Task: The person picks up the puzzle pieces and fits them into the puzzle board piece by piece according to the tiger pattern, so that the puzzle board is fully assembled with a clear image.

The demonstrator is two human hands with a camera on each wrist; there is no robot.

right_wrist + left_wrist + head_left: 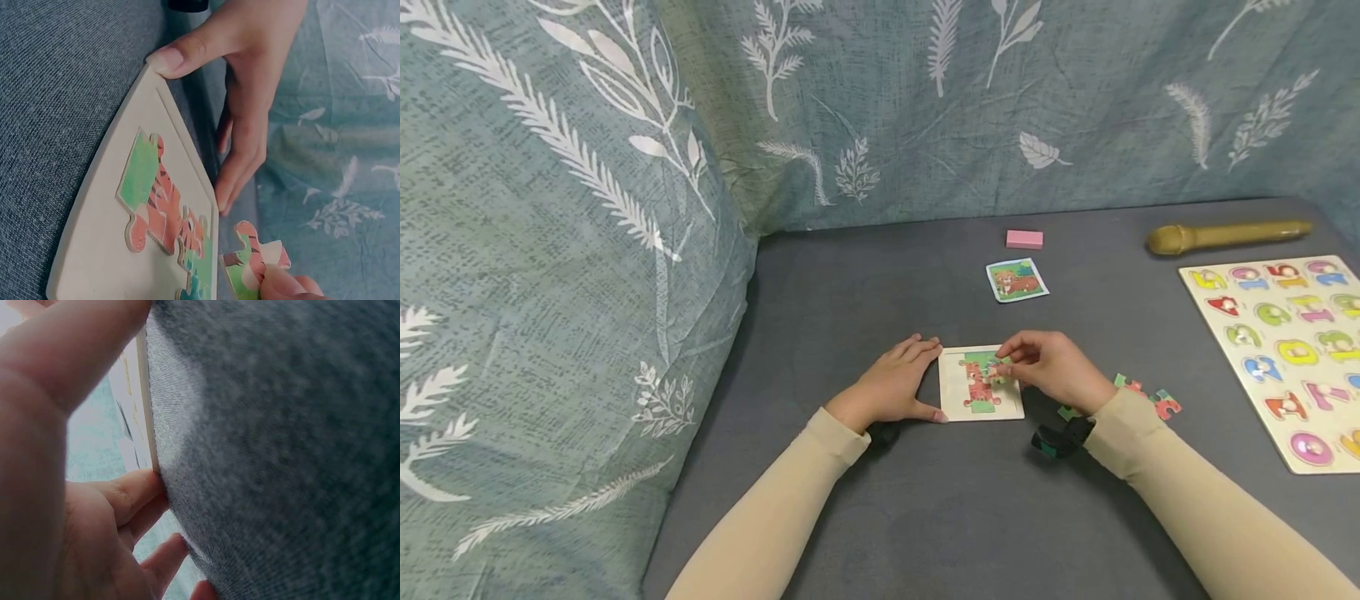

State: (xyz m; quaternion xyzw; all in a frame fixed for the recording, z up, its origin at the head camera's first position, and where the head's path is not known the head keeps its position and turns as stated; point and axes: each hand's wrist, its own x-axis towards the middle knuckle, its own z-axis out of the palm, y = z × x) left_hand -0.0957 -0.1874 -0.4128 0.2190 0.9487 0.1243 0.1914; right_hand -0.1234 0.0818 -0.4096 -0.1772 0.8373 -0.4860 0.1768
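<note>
A pale wooden jigsaw tray (pixel 951 390) lies on the dark table, partly filled with joined pieces (pixel 139 169) in green and orange with dark stripes. My left hand (pixel 897 379) spans the tray's left side, fingers stretched out. Its thumb is at the near corner and its fingertips are at the far one. Over the tray's right side, my right hand (pixel 1051 364) pinches a jigsaw piece (pixel 250 256) between thumb and fingers. That piece is orange, cream and green, and hangs beside the tray edge in the right wrist view.
Loose jigsaw pieces (pixel 1167 405) lie beside and beneath my right wrist. Beyond the tray are a picture card (pixel 1017 281) and a pink block (pixel 1024 240). At the right sit a number board (pixel 1247 310) and a brown stick-like object (pixel 1232 236). A leaf-patterned curtain (pixel 925 150) borders the table.
</note>
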